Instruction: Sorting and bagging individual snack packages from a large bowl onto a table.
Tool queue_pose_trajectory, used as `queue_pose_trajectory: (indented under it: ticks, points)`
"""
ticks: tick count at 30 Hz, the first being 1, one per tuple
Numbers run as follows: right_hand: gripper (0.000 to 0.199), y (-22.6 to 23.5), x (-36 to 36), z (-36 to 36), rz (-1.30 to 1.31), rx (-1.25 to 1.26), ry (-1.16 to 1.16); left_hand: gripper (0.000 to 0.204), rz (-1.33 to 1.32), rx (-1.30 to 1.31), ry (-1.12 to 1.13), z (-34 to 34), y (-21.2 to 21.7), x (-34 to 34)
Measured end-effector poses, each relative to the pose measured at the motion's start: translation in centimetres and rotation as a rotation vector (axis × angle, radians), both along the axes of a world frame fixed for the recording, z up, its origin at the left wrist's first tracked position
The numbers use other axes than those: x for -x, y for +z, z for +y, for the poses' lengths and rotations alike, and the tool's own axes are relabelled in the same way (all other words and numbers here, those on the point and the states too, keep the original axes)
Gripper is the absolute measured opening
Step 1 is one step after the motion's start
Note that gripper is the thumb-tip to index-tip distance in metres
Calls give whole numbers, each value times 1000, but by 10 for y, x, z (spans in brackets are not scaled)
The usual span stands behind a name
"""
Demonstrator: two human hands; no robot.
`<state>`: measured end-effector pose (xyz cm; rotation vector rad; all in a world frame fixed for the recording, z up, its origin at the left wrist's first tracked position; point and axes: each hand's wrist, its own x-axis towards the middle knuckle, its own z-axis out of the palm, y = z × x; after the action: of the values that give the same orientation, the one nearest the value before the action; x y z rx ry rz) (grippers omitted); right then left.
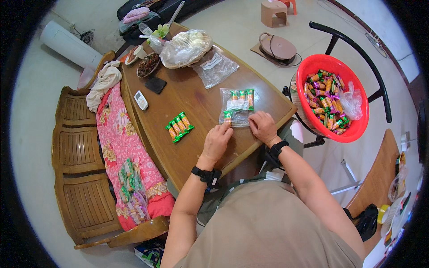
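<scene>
My left fingers (pixel 227 130) are drawn together at the lower end of a packet (pixel 228 117) by the bag's edge; they cover that end, so I can't tell whether they pinch it. My right fingers (pixel 254 121) curl at the lower right corner of the clear bag (pixel 245 119), tips hidden, grip unclear. Three more packets (pixel 250 99) stand side by side in the bag, partly masked by its white label (pixel 237 105). To the left on the surface (pixel 201 107) lies a row of four (pixel 178 127). Farther off, crumpled plastic blurs what fills a basket (pixel 187 47). On my right, a red tub (pixel 364 105) holds jumbled packets, some under clear plastic (pixel 351 102).
</scene>
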<state>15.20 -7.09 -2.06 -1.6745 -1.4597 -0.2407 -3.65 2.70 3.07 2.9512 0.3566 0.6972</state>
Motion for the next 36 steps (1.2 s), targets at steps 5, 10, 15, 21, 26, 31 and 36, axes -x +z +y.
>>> queue_pose_trajectory:
  ticks: [5,10,15,21,26,31,36]
  points:
    - [10,2,1,0,7,6,3,15,-25,-32,56,2,-6,-2]
    - [10,0,0,1,8,5,0,15,-7,-13,83,1,-5,-6]
    - [11,1,-1,1,16,9,6,13,3,-5,117,-7,-1,-7]
    - [11,0,0,2,16,4,18,7,21,-74,206,-8,-4,-15]
    - [11,-1,-1,2,15,19,7,10,-18,-87,142,-3,-11,-23]
    - [11,-1,1,1,23,18,5,11,-13,-87,90,-5,-5,-16]
    - [10,0,-1,0,19,-7,7,13,36,-119,132,2,-4,-14]
